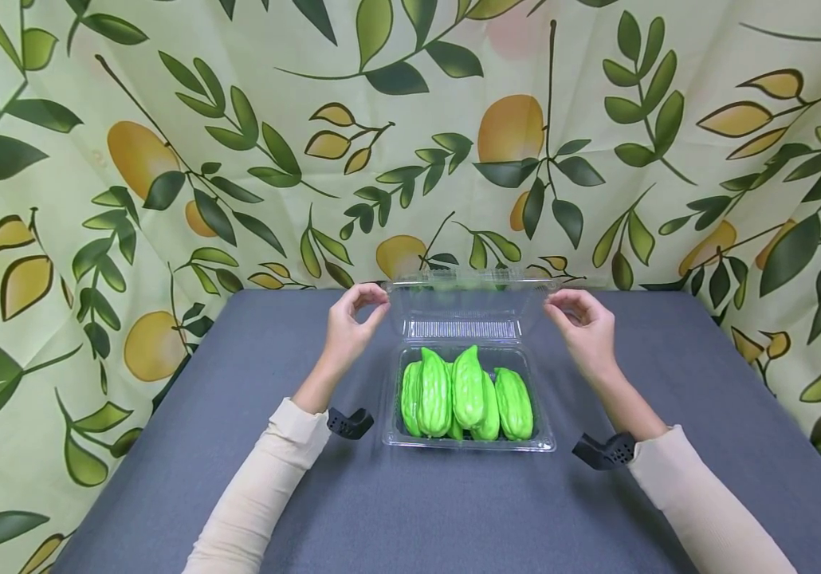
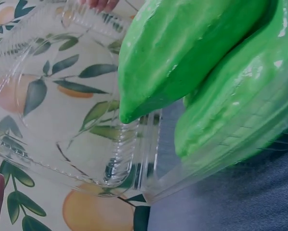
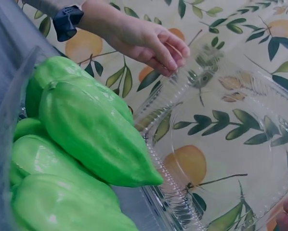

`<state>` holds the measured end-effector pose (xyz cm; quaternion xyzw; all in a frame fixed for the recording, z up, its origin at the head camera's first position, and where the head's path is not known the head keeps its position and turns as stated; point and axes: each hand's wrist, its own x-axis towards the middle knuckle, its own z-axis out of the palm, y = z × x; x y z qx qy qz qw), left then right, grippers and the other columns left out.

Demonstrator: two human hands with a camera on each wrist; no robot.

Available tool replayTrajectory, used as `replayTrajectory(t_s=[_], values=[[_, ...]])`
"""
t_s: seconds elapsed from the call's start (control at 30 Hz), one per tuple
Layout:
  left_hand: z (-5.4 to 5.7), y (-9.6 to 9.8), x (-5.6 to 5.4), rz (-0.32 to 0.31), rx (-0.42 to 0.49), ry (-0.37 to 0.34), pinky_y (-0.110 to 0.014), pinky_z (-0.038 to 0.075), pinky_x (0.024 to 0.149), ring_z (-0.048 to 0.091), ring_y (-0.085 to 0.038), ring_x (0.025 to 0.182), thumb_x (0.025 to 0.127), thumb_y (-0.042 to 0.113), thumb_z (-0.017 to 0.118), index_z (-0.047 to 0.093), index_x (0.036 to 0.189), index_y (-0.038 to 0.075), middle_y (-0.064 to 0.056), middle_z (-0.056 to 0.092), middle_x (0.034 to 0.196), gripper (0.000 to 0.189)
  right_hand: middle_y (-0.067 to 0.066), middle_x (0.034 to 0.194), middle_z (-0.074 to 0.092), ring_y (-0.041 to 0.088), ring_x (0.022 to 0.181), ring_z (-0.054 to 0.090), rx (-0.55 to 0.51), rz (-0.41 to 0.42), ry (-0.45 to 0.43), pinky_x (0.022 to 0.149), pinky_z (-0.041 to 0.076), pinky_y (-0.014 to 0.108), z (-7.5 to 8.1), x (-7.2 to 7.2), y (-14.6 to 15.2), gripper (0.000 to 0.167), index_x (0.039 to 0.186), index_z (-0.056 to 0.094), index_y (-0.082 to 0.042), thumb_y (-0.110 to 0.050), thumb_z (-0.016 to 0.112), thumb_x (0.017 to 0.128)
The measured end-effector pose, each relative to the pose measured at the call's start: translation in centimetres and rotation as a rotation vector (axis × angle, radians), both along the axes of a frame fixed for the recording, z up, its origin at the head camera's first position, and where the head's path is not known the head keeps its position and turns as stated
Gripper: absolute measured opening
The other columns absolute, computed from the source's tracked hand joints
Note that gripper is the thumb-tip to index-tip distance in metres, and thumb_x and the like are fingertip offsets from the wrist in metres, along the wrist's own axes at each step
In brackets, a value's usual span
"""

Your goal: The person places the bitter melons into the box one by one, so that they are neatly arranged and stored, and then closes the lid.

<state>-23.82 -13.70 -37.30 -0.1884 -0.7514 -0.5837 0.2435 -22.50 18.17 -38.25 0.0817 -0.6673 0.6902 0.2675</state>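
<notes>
A clear plastic clamshell box [image 1: 541, 441] stands on the table with its hinged lid [image 1: 464, 303] raised at the back. Several bright green, bumpy bitter melons [image 1: 468, 387] lie side by side in its base, tapered ends toward the hinge. My left hand [image 1: 350, 328] pinches the lid's left edge between thumb and fingers. Across from it, my right hand [image 1: 588, 328] pinches the right edge the same way. In the left wrist view, the lid [image 2: 62, 115] tilts up beyond the melons [image 2: 182, 53]. The right wrist view shows the left hand [image 3: 139, 41] at the lid's far corner.
The box stands on a dark grey cloth-covered table [image 1: 453, 510]. Behind the table hangs a leaf-and-fruit patterned curtain [image 1: 253, 48]. Black camera mounts [image 1: 349, 423] sit on both wrists, low on either side of the box.
</notes>
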Motion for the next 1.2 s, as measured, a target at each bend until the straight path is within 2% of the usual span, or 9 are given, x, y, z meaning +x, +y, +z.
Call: replayTrajectory(t_s=[0.13, 0.27, 0.47, 0.57, 0.67, 0.8, 1.07, 1.2], values=[[-0.1, 0.0, 0.4, -0.006, -0.002, 0.011, -0.014, 0.049, 0.088, 0.057, 0.008, 0.087, 0.083, -0.012, 0.065, 0.06, 0.096, -0.015, -0.031, 0.064, 0.096, 0.015, -0.017, 0.078, 0.068, -0.007, 0.075, 0.065, 0.036, 0.007, 0.023, 0.072, 0.052, 0.007, -0.2, 0.4, 0.2, 0.007, 0.085, 0.06, 0.011, 0.017, 0.063, 0.081], [-0.4, -0.1, 0.6, -0.02, -0.003, 0.045, -0.014, 0.05, 0.087, 0.057, 0.007, 0.086, 0.081, -0.015, 0.064, 0.059, 0.094, -0.018, -0.033, 0.062, 0.093, 0.014, -0.017, 0.081, 0.068, -0.006, 0.078, 0.065, 0.055, 0.027, 0.064, 0.074, 0.053, 0.008, -0.4, 0.8, 0.4, 0.01, 0.089, 0.056, 0.02, 0.019, 0.062, 0.081], [-0.8, -0.2, 1.1, -0.048, 0.002, 0.1, -0.01, 0.049, 0.088, 0.057, 0.007, 0.087, 0.081, -0.013, 0.066, 0.06, 0.091, -0.014, -0.03, 0.062, 0.091, 0.012, -0.016, 0.083, 0.068, -0.006, 0.08, 0.066, 0.079, 0.054, 0.108, 0.076, 0.053, 0.009, -0.7, 1.2, 0.7, 0.009, 0.087, 0.058, 0.017, 0.022, 0.061, 0.08], [-1.0, -0.4, 1.4, -0.069, 0.001, 0.125, -0.011, 0.049, 0.088, 0.058, 0.006, 0.088, 0.081, -0.012, 0.067, 0.06, 0.09, -0.013, -0.029, 0.062, 0.091, 0.011, -0.017, 0.084, 0.069, -0.006, 0.081, 0.066, 0.091, 0.066, 0.118, 0.077, 0.053, 0.009, -0.9, 1.4, 0.8, 0.009, 0.087, 0.056, 0.02, 0.022, 0.061, 0.079], [-1.3, -0.5, 1.6, -0.085, -0.005, 0.133, -0.012, 0.049, 0.089, 0.058, 0.005, 0.089, 0.081, -0.012, 0.067, 0.06, 0.089, -0.013, -0.029, 0.062, 0.09, 0.01, -0.017, 0.085, 0.07, -0.007, 0.081, 0.067, 0.096, 0.081, 0.127, 0.077, 0.053, 0.009, -1.1, 1.7, 0.9, 0.01, 0.087, 0.053, 0.023, 0.023, 0.06, 0.079], [-1.7, -0.8, 1.9, -0.099, -0.032, 0.129, -0.012, 0.049, 0.089, 0.057, 0.005, 0.089, 0.082, -0.011, 0.067, 0.06, 0.088, -0.012, -0.028, 0.062, 0.09, 0.009, -0.021, 0.086, 0.068, -0.009, 0.082, 0.066, 0.157, 0.064, 0.13, 0.078, 0.052, 0.007, -1.4, 2.0, 1.1, 0.01, 0.088, 0.056, 0.022, 0.021, 0.061, 0.079], [-2.6, -1.2, 2.6, -0.12, -0.068, 0.154, -0.013, 0.05, 0.089, 0.063, -0.018, 0.088, 0.081, -0.013, 0.066, 0.063, 0.085, -0.009, -0.026, 0.064, 0.088, 0.007, -0.022, 0.089, 0.065, -0.01, 0.083, 0.064, 0.247, 0.007, 0.118, 0.079, 0.051, 0.006, -2.0, 3.4, 1.2, 0.013, 0.091, 0.068, 0.01, 0.016, 0.065, 0.08], [-2.8, -1.4, 3.1, -0.132, -0.074, 0.159, -0.014, 0.051, 0.09, 0.064, -0.022, 0.091, 0.081, -0.011, 0.067, 0.064, 0.086, -0.006, -0.025, 0.065, 0.09, 0.008, -0.018, 0.095, 0.065, -0.008, 0.087, 0.064, 0.253, 0.041, 0.1, 0.079, 0.051, 0.007, -2.1, 4.4, 1.2, 0.02, 0.098, 0.068, 0.005, 0.014, 0.066, 0.08]])
